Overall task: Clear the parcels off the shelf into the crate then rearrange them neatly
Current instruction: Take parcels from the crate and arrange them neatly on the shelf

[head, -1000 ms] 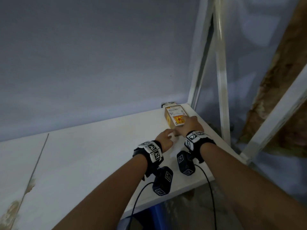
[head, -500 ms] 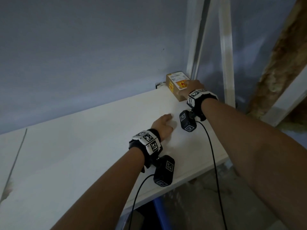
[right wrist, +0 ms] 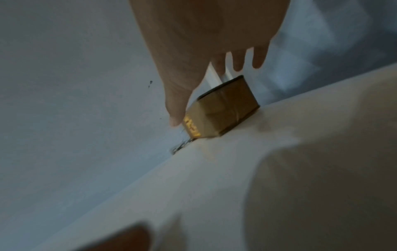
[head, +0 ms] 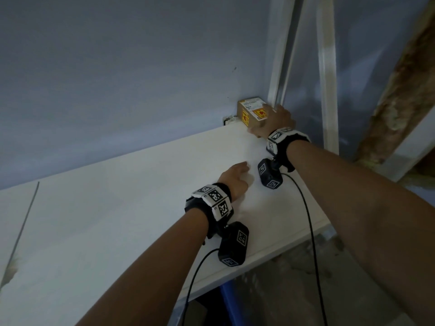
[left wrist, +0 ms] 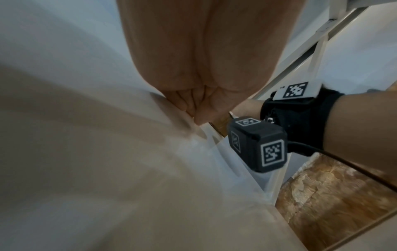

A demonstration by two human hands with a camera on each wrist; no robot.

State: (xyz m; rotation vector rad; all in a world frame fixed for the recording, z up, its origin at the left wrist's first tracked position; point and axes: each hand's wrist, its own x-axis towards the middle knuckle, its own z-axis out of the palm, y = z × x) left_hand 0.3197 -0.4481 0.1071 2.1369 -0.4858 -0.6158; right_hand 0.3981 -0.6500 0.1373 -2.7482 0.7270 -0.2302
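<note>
Against blue wall, at far right corner of white shelf (head: 117, 208): small brown parcel (head: 253, 111), long axis running back toward wall, under right hand (head: 273, 125) draped over its near end with fingers spread, grasp unconfirmed; left hand (head: 235, 182) farther off, loosely curled, holding nothing

1. A plain pale blue-grey wall (head: 117, 78) rises behind the white shelf board (head: 106, 231); the light is dim.
2. White metal uprights (head: 326, 90) stand just beyond the right fingers.
3. A rough brown, crumbling surface (head: 400, 102) shows far right of them.
4. Grey mottled floor (head: 294, 290) lies below the board's front edge.
</note>
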